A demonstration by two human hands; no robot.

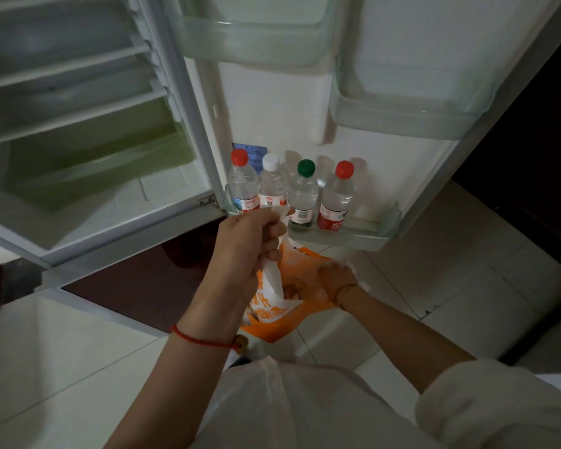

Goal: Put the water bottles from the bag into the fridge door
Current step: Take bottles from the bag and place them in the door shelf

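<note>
Tiled floor (467, 254), fridge door (272, 108) holds 4 water bottles (336, 196); left hand (250, 241) grips the bag (272, 322) up so right hand (336, 280) digs inside, its grip hidden by plastic.

- The right hand (336, 278) is blurring behind the thin plastic of the bag (272, 307), its fingers hiding inside, so any grip is going unseen.
- The left hand (246, 243) is covering the lower label of the white-capped bottle (272, 184).
- The top door shelf (256, 43) is running off the upper edge.
</note>
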